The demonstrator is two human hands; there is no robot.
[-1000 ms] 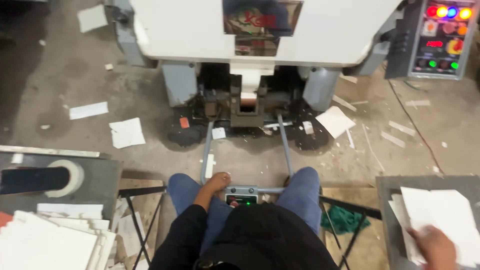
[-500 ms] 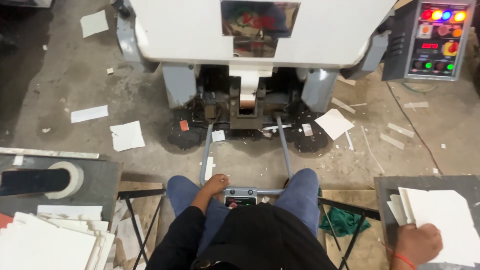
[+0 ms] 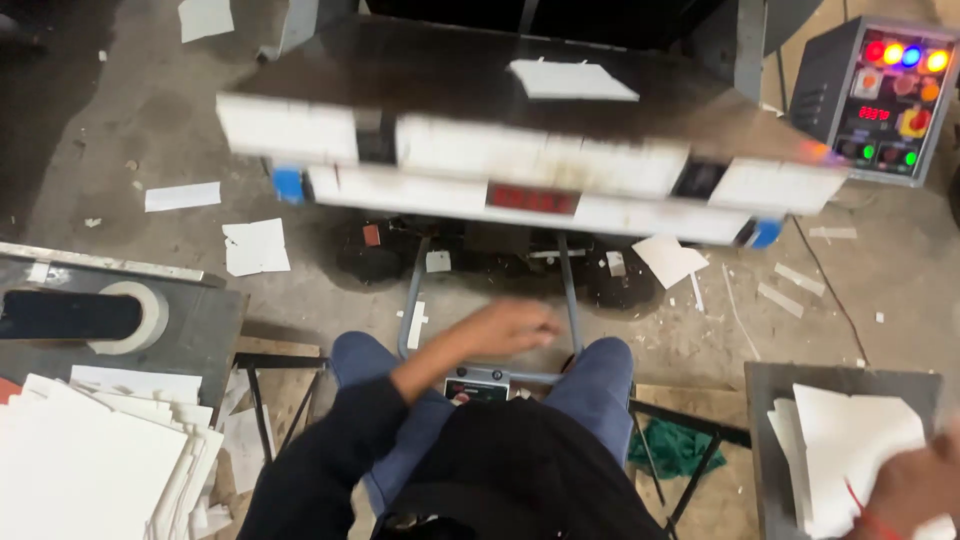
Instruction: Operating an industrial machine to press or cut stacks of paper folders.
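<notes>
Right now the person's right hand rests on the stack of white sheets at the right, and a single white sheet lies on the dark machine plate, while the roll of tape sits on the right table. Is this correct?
Not quite. In the head view the roll of tape sits on the left table, not the right one. The rest holds: the right hand rests on the stack of white sheets, and a single white sheet lies on the dark machine plate.

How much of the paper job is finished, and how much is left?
Done, it seems: one white sheet lies on the machine's dark flat bed. In hand: the right hand rests on the small white paper stack, while the left hand reaches forward, blurred. Left: the big pile of white sheets at lower left looks untouched.
</notes>
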